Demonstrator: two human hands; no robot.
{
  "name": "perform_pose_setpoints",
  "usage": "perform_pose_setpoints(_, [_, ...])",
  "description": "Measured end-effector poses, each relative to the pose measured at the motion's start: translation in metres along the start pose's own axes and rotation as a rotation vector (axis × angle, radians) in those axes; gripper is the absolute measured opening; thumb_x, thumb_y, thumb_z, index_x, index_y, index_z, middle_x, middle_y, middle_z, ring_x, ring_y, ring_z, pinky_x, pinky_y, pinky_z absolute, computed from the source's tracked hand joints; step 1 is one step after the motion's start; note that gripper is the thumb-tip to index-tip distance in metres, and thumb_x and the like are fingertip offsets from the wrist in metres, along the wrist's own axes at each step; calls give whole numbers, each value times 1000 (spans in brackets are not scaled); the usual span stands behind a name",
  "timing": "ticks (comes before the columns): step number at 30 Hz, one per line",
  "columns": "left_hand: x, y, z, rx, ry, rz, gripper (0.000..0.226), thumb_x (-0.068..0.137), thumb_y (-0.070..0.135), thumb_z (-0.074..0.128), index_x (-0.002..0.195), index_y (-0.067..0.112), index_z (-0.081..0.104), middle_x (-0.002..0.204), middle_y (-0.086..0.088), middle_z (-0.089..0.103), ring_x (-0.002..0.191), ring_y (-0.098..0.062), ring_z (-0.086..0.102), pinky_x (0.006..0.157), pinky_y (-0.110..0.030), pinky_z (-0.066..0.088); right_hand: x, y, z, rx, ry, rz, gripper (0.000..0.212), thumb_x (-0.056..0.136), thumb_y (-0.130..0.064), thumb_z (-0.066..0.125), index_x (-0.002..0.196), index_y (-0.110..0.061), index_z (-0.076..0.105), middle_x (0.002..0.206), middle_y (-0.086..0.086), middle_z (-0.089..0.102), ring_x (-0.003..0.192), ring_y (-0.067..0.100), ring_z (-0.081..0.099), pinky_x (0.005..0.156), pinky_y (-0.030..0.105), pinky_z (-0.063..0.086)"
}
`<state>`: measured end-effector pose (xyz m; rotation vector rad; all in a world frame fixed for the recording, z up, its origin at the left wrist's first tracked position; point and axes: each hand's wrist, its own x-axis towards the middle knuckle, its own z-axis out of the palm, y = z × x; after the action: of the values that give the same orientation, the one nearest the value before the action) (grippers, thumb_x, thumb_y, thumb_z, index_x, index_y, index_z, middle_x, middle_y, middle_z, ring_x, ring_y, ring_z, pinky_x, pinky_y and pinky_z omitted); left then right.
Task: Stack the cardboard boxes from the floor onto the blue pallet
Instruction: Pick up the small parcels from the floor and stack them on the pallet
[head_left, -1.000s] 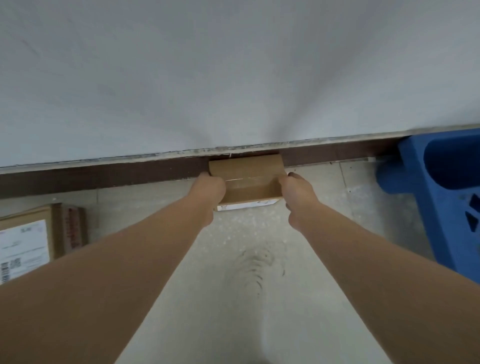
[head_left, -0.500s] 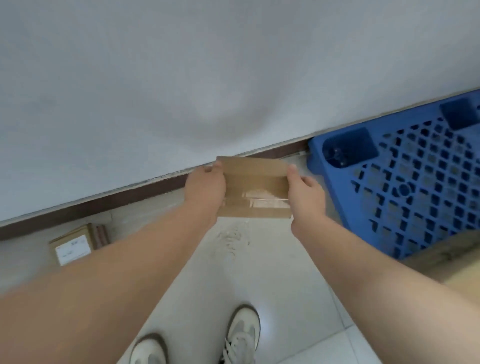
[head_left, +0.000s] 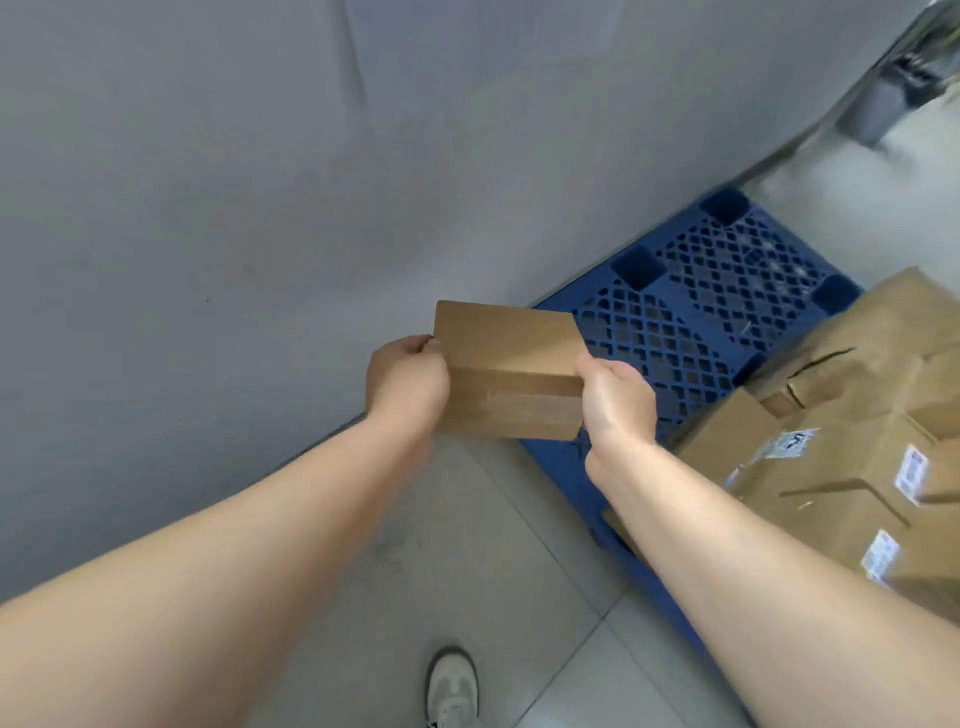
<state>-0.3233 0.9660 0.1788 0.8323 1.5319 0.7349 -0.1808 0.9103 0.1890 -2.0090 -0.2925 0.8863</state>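
I hold a small flat cardboard box (head_left: 511, 369), taped across its top, in the air at chest height. My left hand (head_left: 405, 379) grips its left end and my right hand (head_left: 615, 400) grips its right end. Just right of the box lies the blue pallet (head_left: 691, 312), a plastic lattice against the wall, its near-left part bare. Several larger cardboard boxes (head_left: 841, 452) with white labels are piled on the pallet's right side.
A grey wall (head_left: 234, 208) runs along the left and behind the pallet. Light floor tiles (head_left: 467, 545) lie below my arms, and one white shoe (head_left: 452, 686) shows at the bottom. A blurred metal object (head_left: 883, 98) stands at the far top right.
I have lifted the small box from the floor by the skirting board and turned right with it. The pallet and its stacked boxes have come into view; the labelled floor box has left view.
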Motion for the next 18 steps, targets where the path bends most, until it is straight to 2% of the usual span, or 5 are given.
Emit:
perform_pose_setpoints(2, [-16,16,13,-19,-48,26,24,89,22,48,84,19,71,78,-4,64,79,-28,62,81,-43,53,-8,-11,-22,41,36,-2,10,96,-29,54,86,-25,55,85,-11,54,77,8,48,77,30,38])
perform_pose_setpoints(7, [-52,44,46,51,-107,117,24,91,21,47,91,19,71,88,-3,66,86,-26,60,85,-36,50,-21,-28,-75,136,110,-14,12,96,-28,54,84,-28,54,91,-12,55,90,15,51,81,32,41])
perform_pose_setpoints(11, [-85,61,80,66,-158,133,32,94,19,44,116,20,67,92,6,63,92,-23,60,89,-38,53,-22,-35,-121,198,163,-15,9,96,-29,54,88,-25,57,93,-9,56,93,17,52,80,32,40])
perform_pose_setpoints(15, [-116,70,124,110,-208,187,28,95,16,40,102,26,65,82,13,58,77,-13,53,75,-30,46,-16,-38,-173,247,225,-34,9,96,-29,54,99,-22,59,90,-13,54,90,14,50,78,31,37])
perform_pose_setpoints(18, [-142,75,165,125,-250,208,33,94,14,38,104,27,66,86,12,59,84,-16,53,74,-31,45,-9,-35,-220,276,272,-42,9,95,-31,56,99,-24,59,86,-19,51,84,9,48,78,29,35])
